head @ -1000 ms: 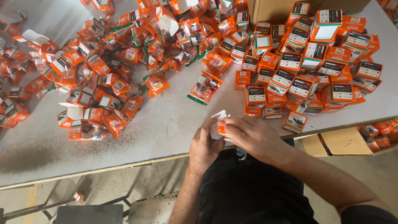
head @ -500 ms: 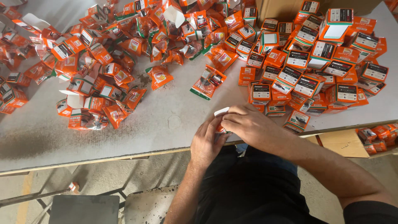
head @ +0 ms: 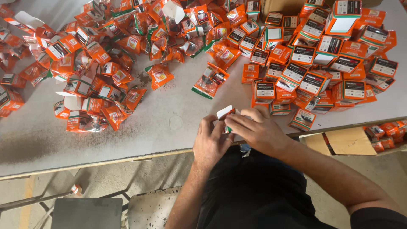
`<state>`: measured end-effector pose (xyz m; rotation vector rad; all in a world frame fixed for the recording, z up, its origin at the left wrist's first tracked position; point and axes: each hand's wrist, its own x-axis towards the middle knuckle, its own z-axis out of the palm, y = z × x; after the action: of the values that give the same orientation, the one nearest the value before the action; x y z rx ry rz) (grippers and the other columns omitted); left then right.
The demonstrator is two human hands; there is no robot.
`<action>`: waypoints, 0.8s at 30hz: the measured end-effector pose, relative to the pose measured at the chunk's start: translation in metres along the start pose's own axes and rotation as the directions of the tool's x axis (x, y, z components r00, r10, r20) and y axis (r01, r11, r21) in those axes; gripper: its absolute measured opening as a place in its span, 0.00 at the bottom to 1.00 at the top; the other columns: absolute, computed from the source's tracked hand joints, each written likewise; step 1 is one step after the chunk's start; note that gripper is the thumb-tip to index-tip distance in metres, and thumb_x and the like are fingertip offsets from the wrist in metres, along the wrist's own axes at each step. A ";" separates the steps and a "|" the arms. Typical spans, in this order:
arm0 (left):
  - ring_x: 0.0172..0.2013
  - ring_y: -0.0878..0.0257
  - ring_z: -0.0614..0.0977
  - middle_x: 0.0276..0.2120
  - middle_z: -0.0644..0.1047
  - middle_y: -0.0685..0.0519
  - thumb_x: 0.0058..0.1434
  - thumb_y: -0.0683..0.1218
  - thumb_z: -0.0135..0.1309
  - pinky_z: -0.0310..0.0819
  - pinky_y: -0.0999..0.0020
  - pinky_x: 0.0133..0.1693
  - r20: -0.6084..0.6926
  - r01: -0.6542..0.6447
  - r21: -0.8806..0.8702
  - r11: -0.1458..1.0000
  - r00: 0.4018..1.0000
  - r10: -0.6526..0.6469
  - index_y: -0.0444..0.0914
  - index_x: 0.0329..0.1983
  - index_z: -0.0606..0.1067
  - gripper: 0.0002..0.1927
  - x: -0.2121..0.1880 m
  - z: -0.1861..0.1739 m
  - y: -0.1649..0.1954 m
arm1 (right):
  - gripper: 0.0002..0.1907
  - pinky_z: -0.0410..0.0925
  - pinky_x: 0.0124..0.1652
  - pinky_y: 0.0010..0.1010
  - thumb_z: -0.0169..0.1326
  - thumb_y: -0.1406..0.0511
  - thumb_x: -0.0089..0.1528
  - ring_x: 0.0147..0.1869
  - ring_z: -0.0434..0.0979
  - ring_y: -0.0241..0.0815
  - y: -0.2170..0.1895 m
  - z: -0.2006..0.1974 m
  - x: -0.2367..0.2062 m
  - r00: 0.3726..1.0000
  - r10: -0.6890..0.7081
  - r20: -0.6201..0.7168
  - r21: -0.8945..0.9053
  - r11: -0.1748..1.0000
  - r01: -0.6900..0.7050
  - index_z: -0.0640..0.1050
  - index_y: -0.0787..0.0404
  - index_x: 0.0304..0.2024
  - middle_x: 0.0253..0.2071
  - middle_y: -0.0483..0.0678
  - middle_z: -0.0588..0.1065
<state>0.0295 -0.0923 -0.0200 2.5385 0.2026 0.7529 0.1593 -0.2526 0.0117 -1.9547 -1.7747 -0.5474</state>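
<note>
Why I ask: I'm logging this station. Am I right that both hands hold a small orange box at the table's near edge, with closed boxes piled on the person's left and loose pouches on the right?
Not quite: the sides are swapped. In the head view, the closed boxes lie on the person's right and the loose pouches on the left. The left hand and right hand do hold a small orange box at the table near edge.

1. Small orange carton [head: 227, 115] with one white flap raised at its upper left; mostly hidden between the hands.
2. Left hand [head: 210, 142] grips it from the left.
3. Right hand [head: 254, 130] covers its right side, fingers [head: 237, 123] across it.
</note>
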 end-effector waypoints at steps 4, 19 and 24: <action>0.48 0.45 0.79 0.52 0.71 0.42 0.57 0.53 0.70 0.80 0.55 0.44 -0.076 0.023 0.006 1.000 0.997 -0.022 0.34 0.57 0.74 0.30 -0.010 0.010 -0.004 | 0.20 0.62 0.55 0.45 0.59 0.64 0.58 0.59 0.69 0.45 0.005 0.011 0.005 0.998 0.032 0.049 0.045 0.998 -0.034 0.79 0.56 0.54 0.52 0.40 0.77; 0.60 0.50 0.76 0.59 0.75 0.47 0.57 0.36 0.62 0.71 0.51 0.63 -0.099 -0.261 0.073 0.963 0.958 0.267 0.33 0.62 0.73 0.28 0.003 -0.008 0.006 | 0.21 0.64 0.63 0.49 0.57 0.67 0.63 0.68 0.66 0.61 -0.016 0.019 -0.017 0.944 0.329 -0.008 0.360 0.882 -0.304 0.74 0.62 0.59 0.66 0.59 0.64; 0.60 0.47 0.78 0.60 0.75 0.47 0.55 0.35 0.63 0.75 0.52 0.60 -0.086 -0.243 0.025 0.970 0.966 0.244 0.35 0.56 0.73 0.24 0.005 -0.007 0.005 | 0.26 0.70 0.61 0.38 0.55 0.65 0.65 0.63 0.76 0.49 -0.023 0.023 -0.023 0.763 0.641 0.090 0.661 0.535 -0.527 0.67 0.59 0.66 0.69 0.54 0.63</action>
<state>0.0300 -0.0928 -0.0102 2.5745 -0.0785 0.9609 0.1337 -0.2564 -0.0182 -1.7432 -0.8827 0.1564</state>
